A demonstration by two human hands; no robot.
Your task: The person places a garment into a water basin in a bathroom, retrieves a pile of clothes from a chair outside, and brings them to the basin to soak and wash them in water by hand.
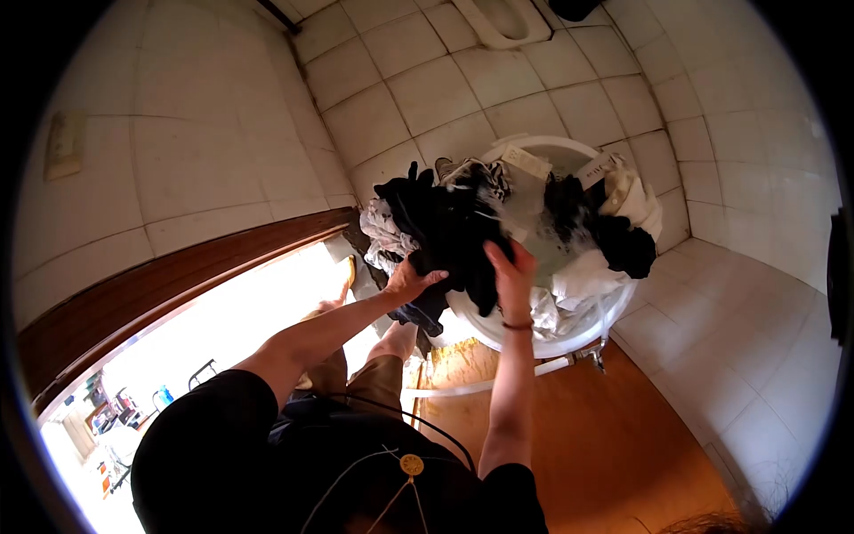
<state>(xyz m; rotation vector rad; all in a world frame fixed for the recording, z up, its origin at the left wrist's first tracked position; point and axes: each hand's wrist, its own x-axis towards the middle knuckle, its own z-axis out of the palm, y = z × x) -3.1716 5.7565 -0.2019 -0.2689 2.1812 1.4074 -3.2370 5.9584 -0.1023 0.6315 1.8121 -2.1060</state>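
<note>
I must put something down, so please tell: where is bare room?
Free: tiled floor between tub and white fixture. Crowded: the tub, heaped with clothes, and its left side, where left hand and right hand hold black cloth.

The black garment is all bunched up, its folds crumpled and its edges uneven, held in a slack heap over the left side of the white tub, one part jutting out past the tub's rim.
</note>
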